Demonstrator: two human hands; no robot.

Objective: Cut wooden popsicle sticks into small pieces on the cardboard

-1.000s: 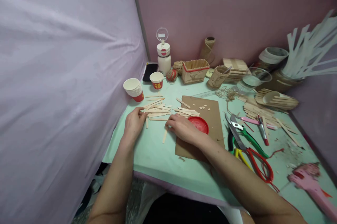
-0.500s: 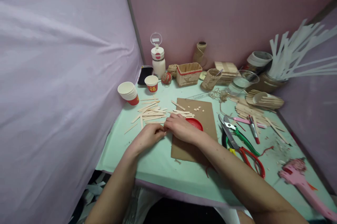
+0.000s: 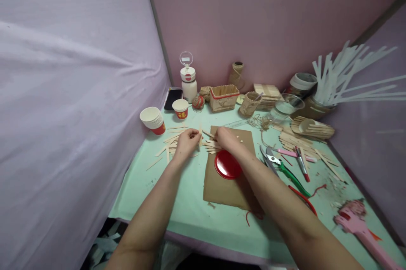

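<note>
My left hand (image 3: 187,144) is closed in a pinch on a pale wooden craft stick (image 3: 200,128), which points away from me. Loose craft sticks (image 3: 161,151) lie under and around that hand. My right hand (image 3: 226,138) is over the top of the brown cardboard (image 3: 218,189), its fingers curled down beside another small stick; whether they grip anything is hidden. A short row of sticks (image 3: 212,146) lies at the cardboard's left edge, just below the right fingers. A shiny red round lid (image 3: 227,165) rests on the cardboard under my right wrist.
Paper cups (image 3: 152,120), a white bottle (image 3: 189,86) and a stick basket (image 3: 223,98) stand along the back. To the right lie green-handled pruning shears (image 3: 290,176), a pink glue gun (image 3: 358,223) and more sticks (image 3: 290,138). White strips (image 3: 336,79) stand in a pot.
My hands have moved apart and away from me. The left now pinches a stick among the loose ones; the right has shifted to the cardboard's top, uncovering the red lid.
</note>
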